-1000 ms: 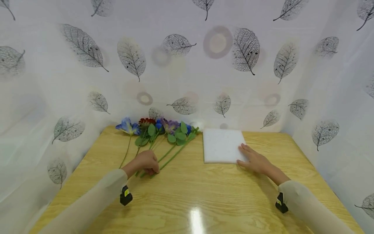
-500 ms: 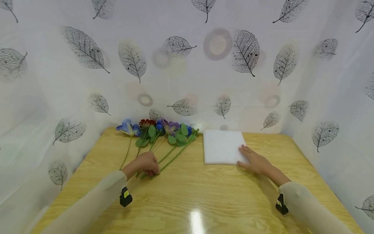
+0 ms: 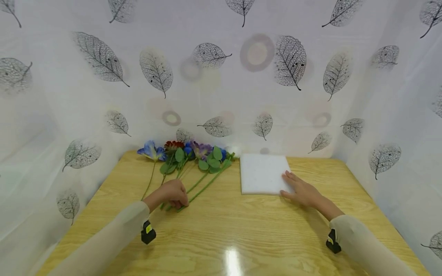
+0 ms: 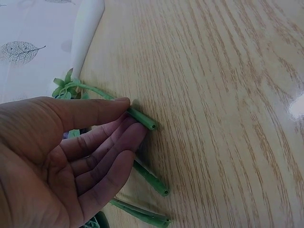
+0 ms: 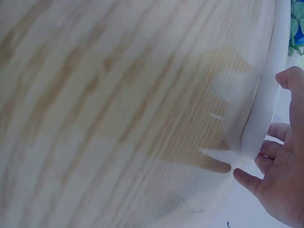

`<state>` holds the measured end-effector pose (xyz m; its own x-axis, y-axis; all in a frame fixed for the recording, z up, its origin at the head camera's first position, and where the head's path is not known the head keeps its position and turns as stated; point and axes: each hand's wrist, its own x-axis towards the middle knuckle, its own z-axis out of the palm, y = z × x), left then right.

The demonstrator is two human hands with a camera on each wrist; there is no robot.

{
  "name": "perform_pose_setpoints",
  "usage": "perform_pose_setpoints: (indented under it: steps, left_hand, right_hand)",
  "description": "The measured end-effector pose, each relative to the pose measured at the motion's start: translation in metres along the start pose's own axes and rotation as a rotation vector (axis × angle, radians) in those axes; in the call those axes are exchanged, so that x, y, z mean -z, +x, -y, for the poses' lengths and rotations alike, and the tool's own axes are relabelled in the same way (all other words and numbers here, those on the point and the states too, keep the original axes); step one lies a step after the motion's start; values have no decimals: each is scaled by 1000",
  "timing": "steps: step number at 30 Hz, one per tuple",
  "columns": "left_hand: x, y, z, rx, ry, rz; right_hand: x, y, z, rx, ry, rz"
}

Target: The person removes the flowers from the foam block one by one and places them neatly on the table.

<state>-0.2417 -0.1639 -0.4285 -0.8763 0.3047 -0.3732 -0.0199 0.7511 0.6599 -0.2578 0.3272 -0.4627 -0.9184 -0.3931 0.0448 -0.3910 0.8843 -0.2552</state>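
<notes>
My left hand is over the lower ends of several artificial flowers lying side by side. In the left wrist view its thumb and index finger pinch a green flower stem close to the cut end. Two other stems lie beside the curled fingers. The flower heads, a blue-violet bloom, a dark red one and a purple one, lie toward the back. My right hand rests with spread, fairly straight fingers on the right edge of a flat white foam board.
Everything lies on a wood-grain table. A pale curtain printed with leaves surrounds it at the back and both sides. The board lies to the right of the flowers, near the back edge. Each wrist carries a small black camera.
Both hands keep their places on the stem and the board. The head view has shifted very slightly; nothing else visibly differs.
</notes>
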Motion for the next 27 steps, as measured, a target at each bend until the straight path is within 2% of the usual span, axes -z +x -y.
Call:
perform_pose_setpoints:
  steps: [15,22,27]
  left_hand:
    - [4,-1,-2,-12,11,-9]
    - [11,11,-3,-139,64,-34]
    - [13,23,-11,-188,32,-71]
  right_hand:
    - [-2,4,3,-9,13,22]
    - [4,6,5,2,18,34]
    - [8,9,3,10,26,59]
